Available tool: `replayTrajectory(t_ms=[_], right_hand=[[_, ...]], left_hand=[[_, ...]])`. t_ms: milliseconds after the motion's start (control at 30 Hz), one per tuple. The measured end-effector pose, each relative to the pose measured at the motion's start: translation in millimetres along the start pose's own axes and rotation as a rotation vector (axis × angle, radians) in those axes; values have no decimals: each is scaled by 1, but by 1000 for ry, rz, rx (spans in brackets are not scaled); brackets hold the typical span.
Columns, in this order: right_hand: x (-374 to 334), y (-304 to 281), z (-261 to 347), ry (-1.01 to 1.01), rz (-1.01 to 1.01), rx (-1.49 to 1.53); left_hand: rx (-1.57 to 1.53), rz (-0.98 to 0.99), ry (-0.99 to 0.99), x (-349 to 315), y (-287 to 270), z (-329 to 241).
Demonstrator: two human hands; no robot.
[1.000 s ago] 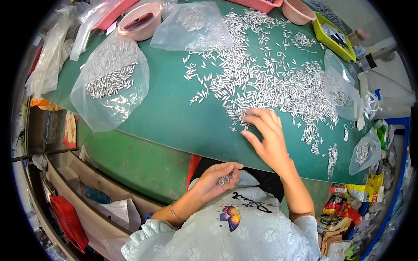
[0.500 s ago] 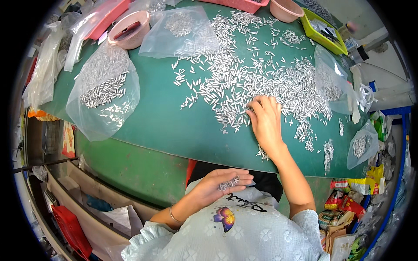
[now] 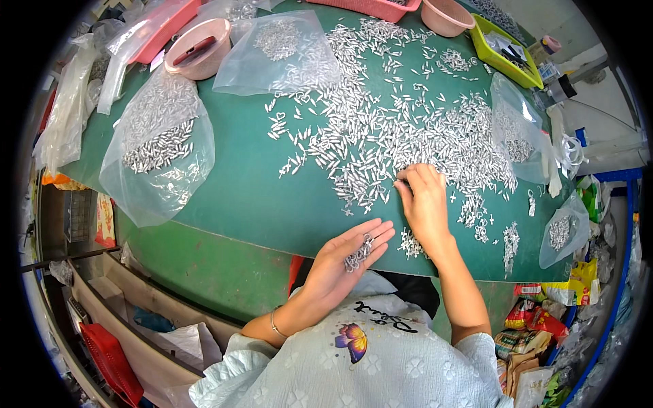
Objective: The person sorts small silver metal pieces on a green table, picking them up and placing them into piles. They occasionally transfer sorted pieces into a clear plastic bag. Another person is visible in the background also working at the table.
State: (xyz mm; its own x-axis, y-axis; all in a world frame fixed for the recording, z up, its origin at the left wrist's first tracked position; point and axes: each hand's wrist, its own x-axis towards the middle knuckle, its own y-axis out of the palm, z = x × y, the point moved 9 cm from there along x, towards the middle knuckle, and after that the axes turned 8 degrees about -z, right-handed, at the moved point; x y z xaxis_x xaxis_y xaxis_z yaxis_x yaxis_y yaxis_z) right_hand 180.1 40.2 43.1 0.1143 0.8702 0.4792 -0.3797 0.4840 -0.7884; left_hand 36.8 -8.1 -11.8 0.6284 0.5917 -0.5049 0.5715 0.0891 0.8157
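Observation:
My left hand [image 3: 340, 264] is palm up near the table's front edge, fingers stretched and slightly cupped. A small heap of silver metal clasps [image 3: 358, 254] lies in it; their exact kind is too small to read. At the near edge of a wide spread of silver, pointed metal pieces [image 3: 354, 149], my right hand [image 3: 426, 204] rests with thumb and fingers bent together. What its fingertips hold, if anything, is hidden. Just below that hand lies a little pile of cross-shaped silver pieces [image 3: 411, 243].
Clear plastic bags of metal pieces lie at left [image 3: 163, 149], at top [image 3: 279, 54] and at right [image 3: 564, 224]. A pink bowl [image 3: 204, 68] holds a dark red object. Another pink bowl [image 3: 445, 19] and a yellow-green tray [image 3: 507, 51] stand at the far side of the green table [image 3: 252, 211].
My left hand has risen from my lap toward the table edge, its clasps still in the palm. My right hand has drawn slightly back toward me from the spread pieces.

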Motion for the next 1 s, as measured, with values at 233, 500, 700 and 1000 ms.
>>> replayTrajectory(t_ms=[233,500,700,1000], right_hand=[[-7,-11,39,-27,228,462],[2,12,24,-54,182,146],[4,2,13,-12,54,185],[0,-3,20,3,141,357]], left_hand=[[-122,-129,15,11,-13,0],[29,-195,-53,9,-36,6],[43,-108,13,3,-13,-3],[-29,-93,19,7,-10,-5]])
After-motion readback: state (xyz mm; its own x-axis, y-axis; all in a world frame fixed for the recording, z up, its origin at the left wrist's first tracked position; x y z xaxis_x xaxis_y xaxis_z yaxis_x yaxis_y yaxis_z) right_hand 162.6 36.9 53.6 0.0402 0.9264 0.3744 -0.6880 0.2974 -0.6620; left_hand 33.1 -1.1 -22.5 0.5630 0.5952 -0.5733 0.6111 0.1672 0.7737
